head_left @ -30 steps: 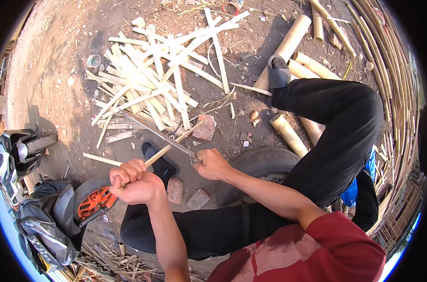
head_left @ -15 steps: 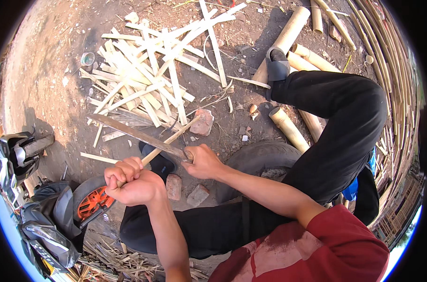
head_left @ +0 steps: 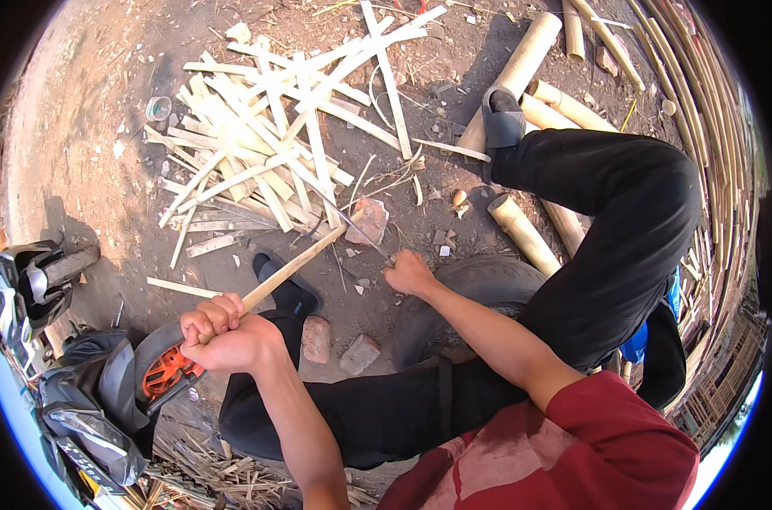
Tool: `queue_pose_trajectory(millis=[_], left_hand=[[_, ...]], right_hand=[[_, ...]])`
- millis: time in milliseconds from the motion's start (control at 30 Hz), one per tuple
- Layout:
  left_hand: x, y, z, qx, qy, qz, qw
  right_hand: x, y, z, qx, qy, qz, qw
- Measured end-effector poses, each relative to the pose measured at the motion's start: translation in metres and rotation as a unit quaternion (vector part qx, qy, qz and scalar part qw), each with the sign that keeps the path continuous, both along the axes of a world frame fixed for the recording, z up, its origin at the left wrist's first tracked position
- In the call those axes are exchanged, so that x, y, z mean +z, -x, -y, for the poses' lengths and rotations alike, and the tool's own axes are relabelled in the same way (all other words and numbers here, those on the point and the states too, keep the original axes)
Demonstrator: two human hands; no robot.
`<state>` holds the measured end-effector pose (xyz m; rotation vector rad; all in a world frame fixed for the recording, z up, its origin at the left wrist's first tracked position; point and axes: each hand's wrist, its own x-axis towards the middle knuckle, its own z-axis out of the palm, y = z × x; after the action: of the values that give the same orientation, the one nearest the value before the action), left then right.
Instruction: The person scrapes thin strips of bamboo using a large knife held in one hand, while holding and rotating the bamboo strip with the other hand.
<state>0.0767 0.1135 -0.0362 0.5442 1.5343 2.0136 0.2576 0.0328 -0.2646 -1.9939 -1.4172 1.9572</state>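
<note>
My left hand (head_left: pixel 233 334) is closed around the lower end of a pale bamboo strip (head_left: pixel 294 264), which slants up and away to the right. The strip's far end is beside a broken reddish brick (head_left: pixel 370 223). In my right hand (head_left: pixel 410 274), closed as well, is a long-bladed knife (head_left: pixel 374 245). Its blade now appears as a thin edge pointing up and left, near the strip's far end. Whether the blade touches the strip I cannot tell. My fingers hide the knife's handle.
Beyond my hands lies a heap of split bamboo strips (head_left: pixel 258 144). Thick bamboo poles (head_left: pixel 522 229) lie at right, near my sandalled foot (head_left: pixel 503 119). A tyre (head_left: pixel 454 297) and brick pieces (head_left: pixel 360 354) are close by. A motorbike wheel (head_left: pixel 169 367) stands at left.
My right hand has moved right and slightly up with the knife, whose blade has swung from lying across the strip to near its far end. The left hand has shifted slightly left, still gripping the strip.
</note>
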Motion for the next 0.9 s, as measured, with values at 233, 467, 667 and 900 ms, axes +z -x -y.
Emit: queue_pose_trajectory(millis=[233, 467, 667, 900], left_hand=[[0.003, -0.002, -0.009, 0.052, 0.018, -0.007, 0.998], [0.003, 0.013, -0.005, 0.052, 0.009, 0.018, 0.998], [0.002, 0.020, 0.001, 0.083, 0.021, 0.016, 0.996], [0.007, 0.014, 0.003, 0.035, 0.006, 0.070, 0.997]], right_hand=[[0.023, 0.015, -0.025, 0.036, -0.004, -0.025, 0.999], [-0.052, -0.064, -0.010, 0.094, 0.026, 0.115, 0.989], [-0.056, -0.076, -0.012, 0.176, 0.004, 0.086, 0.981], [-0.071, -0.105, -0.013, 0.139, -0.014, 0.161, 0.977]])
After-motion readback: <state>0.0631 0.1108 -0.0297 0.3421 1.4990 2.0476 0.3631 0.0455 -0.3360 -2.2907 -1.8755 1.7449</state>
